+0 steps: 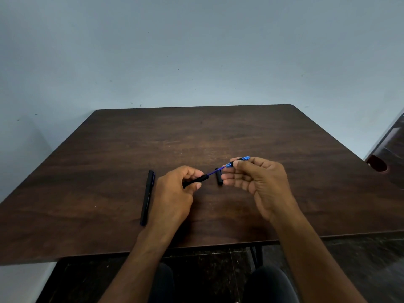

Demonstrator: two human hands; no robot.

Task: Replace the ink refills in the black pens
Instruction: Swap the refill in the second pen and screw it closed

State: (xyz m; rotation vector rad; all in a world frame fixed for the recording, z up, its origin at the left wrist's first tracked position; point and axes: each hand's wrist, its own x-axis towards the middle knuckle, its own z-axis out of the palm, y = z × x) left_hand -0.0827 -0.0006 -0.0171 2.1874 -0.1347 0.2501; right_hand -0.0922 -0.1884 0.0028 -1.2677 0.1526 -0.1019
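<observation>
Where the left hand [175, 189] grips, pen barrel [195, 181] mostly hidden.

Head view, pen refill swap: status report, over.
Left hand grips black barrel; right hand pinches blue tip section. Blue refill partly out of barrel. Cap and second pen on table. Nothing in the way.
</observation>
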